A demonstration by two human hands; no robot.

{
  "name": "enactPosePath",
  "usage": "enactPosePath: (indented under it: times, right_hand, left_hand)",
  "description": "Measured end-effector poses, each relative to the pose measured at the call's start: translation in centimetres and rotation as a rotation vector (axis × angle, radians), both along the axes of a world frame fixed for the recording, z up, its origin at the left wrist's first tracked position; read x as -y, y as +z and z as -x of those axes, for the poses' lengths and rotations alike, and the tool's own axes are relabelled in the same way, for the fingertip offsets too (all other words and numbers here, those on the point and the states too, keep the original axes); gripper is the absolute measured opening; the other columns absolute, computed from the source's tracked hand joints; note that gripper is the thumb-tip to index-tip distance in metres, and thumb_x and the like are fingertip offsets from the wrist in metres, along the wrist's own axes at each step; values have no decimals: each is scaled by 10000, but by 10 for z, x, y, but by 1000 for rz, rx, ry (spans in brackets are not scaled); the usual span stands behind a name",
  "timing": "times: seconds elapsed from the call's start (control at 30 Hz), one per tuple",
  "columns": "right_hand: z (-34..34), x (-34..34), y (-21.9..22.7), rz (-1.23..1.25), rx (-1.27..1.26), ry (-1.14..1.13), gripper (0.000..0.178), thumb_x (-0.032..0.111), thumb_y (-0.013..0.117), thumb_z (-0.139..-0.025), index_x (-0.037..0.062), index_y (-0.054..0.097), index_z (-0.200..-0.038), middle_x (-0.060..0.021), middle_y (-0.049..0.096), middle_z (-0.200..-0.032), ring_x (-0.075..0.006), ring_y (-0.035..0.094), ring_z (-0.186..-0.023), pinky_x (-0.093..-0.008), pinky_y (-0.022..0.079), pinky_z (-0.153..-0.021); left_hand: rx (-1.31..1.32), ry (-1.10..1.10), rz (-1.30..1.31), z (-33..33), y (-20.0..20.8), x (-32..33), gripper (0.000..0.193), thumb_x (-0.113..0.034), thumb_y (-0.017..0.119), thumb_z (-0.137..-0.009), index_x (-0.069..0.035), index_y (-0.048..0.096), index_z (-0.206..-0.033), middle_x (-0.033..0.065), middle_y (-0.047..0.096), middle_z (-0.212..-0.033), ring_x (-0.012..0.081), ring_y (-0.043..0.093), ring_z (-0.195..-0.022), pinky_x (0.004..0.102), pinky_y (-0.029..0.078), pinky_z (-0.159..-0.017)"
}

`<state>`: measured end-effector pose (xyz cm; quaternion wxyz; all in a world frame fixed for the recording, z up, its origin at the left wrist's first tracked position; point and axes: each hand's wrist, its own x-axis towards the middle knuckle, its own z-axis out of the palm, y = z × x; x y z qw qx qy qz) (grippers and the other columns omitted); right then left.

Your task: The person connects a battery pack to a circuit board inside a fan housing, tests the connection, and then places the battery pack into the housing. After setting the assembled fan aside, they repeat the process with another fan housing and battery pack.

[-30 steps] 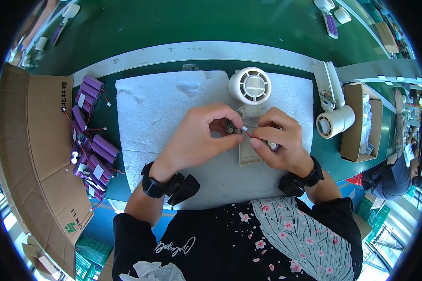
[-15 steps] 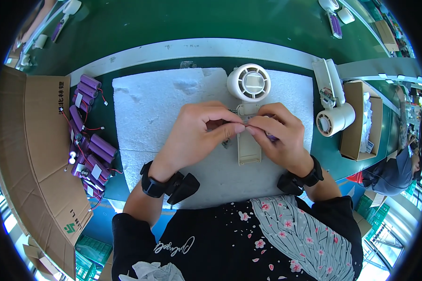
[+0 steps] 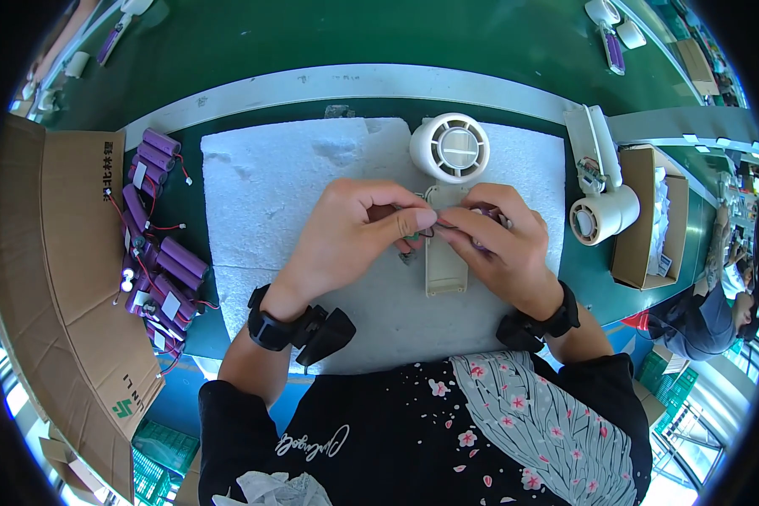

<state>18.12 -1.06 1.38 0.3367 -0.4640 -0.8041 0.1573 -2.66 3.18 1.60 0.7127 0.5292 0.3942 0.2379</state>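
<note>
Pinching thin wires (image 3: 429, 234), left hand (image 3: 346, 236) and right hand (image 3: 510, 249), purple battery (image 3: 479, 245) mostly hidden, smooth cream casing (image 3: 445, 274) part-covered.

Large cardboard box (image 3: 84, 295) at left; green crates (image 3: 167, 447) lower left; co-worker (image 3: 707, 327) far right

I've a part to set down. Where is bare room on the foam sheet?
Bare: the white foam sheet between left hand and purple battery packs, and below the beige casing toward the shirt. Crowded: its middle, where left hand, right hand, casing and fan head gather.
</note>
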Motion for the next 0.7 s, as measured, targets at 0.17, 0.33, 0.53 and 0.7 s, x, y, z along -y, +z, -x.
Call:
enactPosePath:
  times: [0.17,0.33,0.53,0.7]
  right_hand:
    - [-1,2,2,30,23,-18,200,33,786,-706,65,715,-890,-65,558,-923,-168,598,-701,-265,489,-573]
    - [1,3,-1,121,-34,-22,195,11,771,-720,55,717,-903,-77,553,-932,-173,601,-721,-265,507,-607]
    - [1,3,-2,149,-53,-21,209,0,763,-727,58,722,-924,-76,551,-943,-172,601,-728,-264,509,-616]
    - [-2,2,-1,136,-56,26,227,0,766,-719,82,734,-928,-61,544,-954,-148,583,-707,-254,488,-592]
  left_hand:
    - [26,-24,7,1,-1,0,157,-90,640,-908,45,686,-973,85,670,-862,142,660,-761,255,537,-653]
    - [33,-50,-23,3,-3,-2,142,-64,644,-897,47,687,-973,89,668,-854,148,661,-758,257,538,-645]
    - [39,-91,-66,7,-5,-4,155,4,659,-861,44,680,-1009,86,666,-893,152,665,-811,265,551,-699]
    - [114,-111,62,10,-4,-4,265,76,662,-825,31,656,-1086,78,654,-989,153,657,-901,282,552,-804]
